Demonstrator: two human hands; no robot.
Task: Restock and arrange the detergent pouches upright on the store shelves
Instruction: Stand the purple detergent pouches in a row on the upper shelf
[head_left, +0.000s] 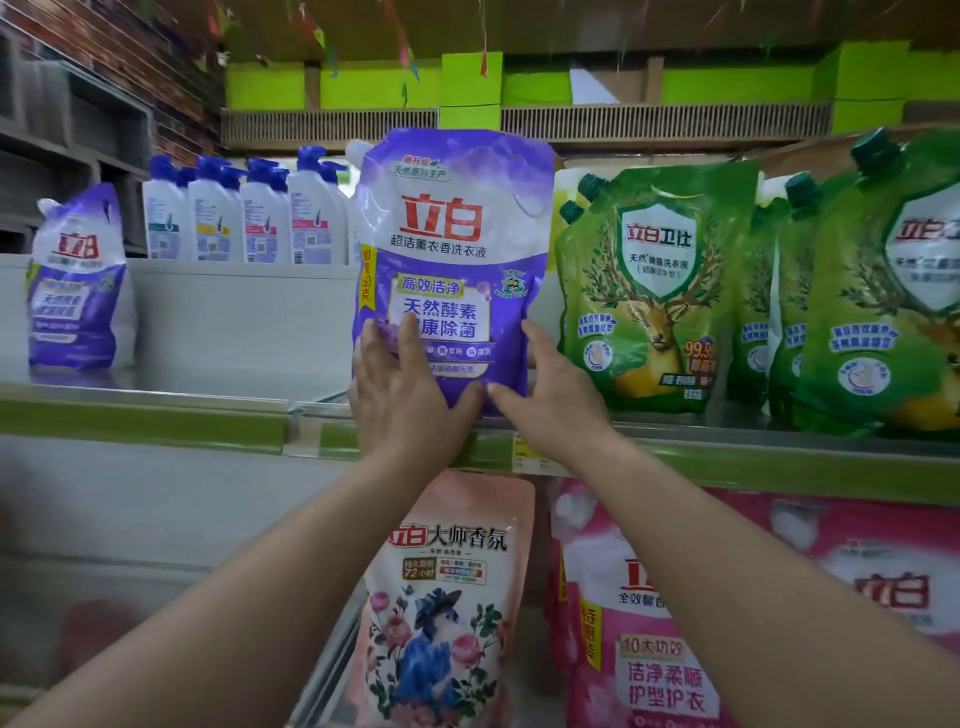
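A purple detergent pouch stands upright at the front of the upper shelf, in the middle of the view. My left hand lies flat against its lower front with the fingers spread and pointing up. My right hand holds the pouch's lower right edge, thumb under the bottom corner. Another purple pouch stands alone at the far left of the same shelf. Green pouches stand in a row directly to the right.
White bottles with blue caps stand behind on a raised ledge. On the lower shelf sit a peach floral pouch and pink pouches. Bare shelf stretches between the two purple pouches.
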